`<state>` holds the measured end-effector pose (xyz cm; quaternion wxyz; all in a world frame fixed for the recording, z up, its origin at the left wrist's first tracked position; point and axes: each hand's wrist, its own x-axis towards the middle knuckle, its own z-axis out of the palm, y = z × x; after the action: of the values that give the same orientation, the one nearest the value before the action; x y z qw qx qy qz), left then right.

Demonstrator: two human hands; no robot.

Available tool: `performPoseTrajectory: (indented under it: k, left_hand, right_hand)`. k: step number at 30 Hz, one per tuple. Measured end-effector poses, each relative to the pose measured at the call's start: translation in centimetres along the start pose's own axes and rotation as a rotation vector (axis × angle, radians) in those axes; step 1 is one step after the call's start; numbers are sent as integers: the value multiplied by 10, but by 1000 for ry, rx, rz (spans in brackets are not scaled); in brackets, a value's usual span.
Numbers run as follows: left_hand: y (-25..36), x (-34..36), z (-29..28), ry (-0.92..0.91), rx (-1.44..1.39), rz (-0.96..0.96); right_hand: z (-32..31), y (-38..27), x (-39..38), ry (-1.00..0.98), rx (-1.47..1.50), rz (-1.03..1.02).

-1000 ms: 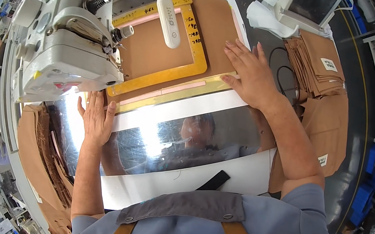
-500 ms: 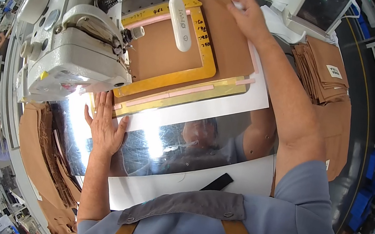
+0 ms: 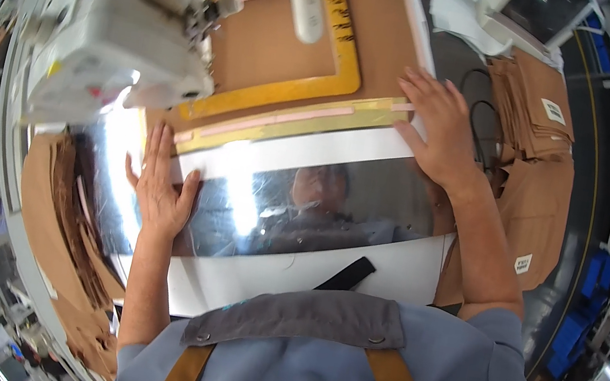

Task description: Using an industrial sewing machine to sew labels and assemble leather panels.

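Brown sheet under one yellow frame apparently meets two hands.

I observe, about the reflective plate: left hand, nine o'clock; right hand, two o'clock; yellow frame, twelve; white machine head, ten.

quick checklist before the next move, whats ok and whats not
1. Left hand well away from machine head: not ok, fingers appear close.
2. Right hand outside yellow frame: ok, near the brown sheet's right edge.
3. Brown sheet showing through the frame opening: ok.
4. White wand-like device clear of frame: cannot tell, they overlap in view.
5. Black strip away from frame: ok.
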<state>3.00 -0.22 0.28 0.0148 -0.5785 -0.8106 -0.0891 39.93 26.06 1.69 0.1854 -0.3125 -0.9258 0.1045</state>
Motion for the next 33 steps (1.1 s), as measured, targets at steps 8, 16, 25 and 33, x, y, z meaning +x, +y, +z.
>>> performPoseTrajectory:
  k: [8, 16, 25, 33]
  left_hand:
    - [0, 2, 3, 56, -13, -5]
    - [10, 1, -3, 139, -53, -36]
    - [5, -9, 4, 165, -22, -89]
    - [11, 0, 4, 106, 56, -155]
  right_hand:
    - [8, 6, -14, -49, -180, -62]
    - [6, 7, -22, -52, -179, -124]
    - [10, 2, -18, -108, -164, -132]
    - [6, 5, -19, -66, -152, -135]
